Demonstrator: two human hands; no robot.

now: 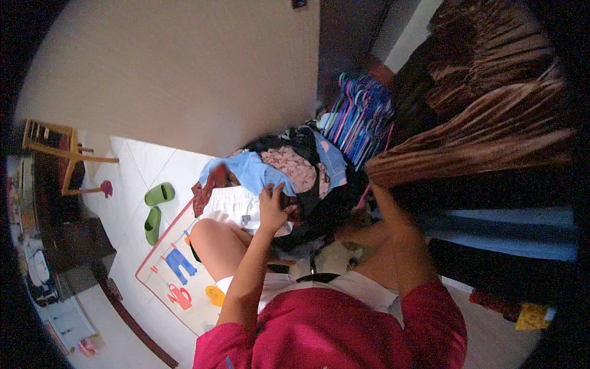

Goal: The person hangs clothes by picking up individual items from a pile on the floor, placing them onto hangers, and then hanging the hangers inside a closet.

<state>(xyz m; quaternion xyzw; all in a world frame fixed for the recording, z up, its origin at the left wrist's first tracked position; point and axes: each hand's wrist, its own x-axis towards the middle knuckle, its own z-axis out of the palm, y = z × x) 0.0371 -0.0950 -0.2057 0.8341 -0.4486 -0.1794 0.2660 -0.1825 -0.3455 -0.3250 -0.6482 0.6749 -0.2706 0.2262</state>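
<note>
A heap of clothes (289, 166) lies on the floor before my bent legs. My left hand (275, 208) rests on it, fingers curved and apart, at the lower edge of a light blue garment (249, 175). White shorts with a gathered waist (228, 206) lie under and beside that wrist. Farther back are a pink patterned garment (292, 166) and black cloth. My right hand (359, 224) is low over the dark right side of the heap, blurred and in shadow. A thin pink rod (365, 195), perhaps part of a hanger, reaches down to it; its fingers cannot be made out.
A thick bunch of coloured hangers (361, 117) stands behind the heap. Brown pleated cloth (485, 135) hangs at the right. Green slippers (157, 212), a printed mat (175, 295) and a wooden chair (70, 150) are on the left. A large beige panel (184, 67) stands at the back.
</note>
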